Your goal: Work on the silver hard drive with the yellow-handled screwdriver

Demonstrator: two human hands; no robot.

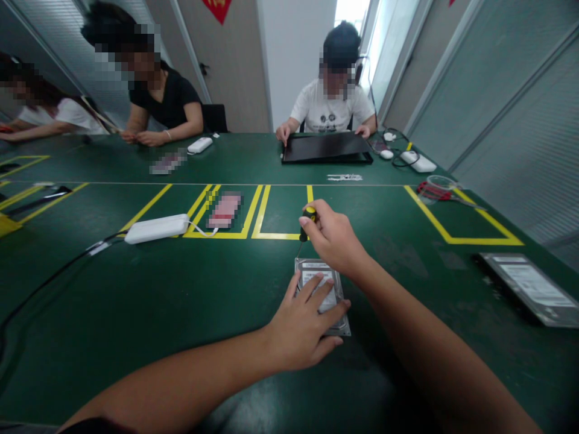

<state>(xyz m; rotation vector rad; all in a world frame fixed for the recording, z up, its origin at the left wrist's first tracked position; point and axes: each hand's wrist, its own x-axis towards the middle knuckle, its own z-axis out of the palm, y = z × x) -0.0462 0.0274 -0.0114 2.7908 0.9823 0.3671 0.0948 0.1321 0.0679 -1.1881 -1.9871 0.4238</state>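
Observation:
A silver hard drive point(337, 325) with a white label lies on the green table in front of me. My left hand point(303, 322) rests across it, fingers spread flat over the label and hiding much of it. Closed round the yellow-and-black handle of a screwdriver point(309, 213) is my right hand point(335, 238). The screwdriver stands nearly upright, its thin shaft reaching down to the drive's far left corner. Whether a screw sits under the tip is too small to tell.
Another hard drive point(529, 280) lies at the right. A white power strip point(157, 229) with a black cable and a phone point(225, 210) are at the left. Yellow tape point(484, 241) marks the table. Across it, a person handles a dark flat panel point(328, 147); two more people sit left.

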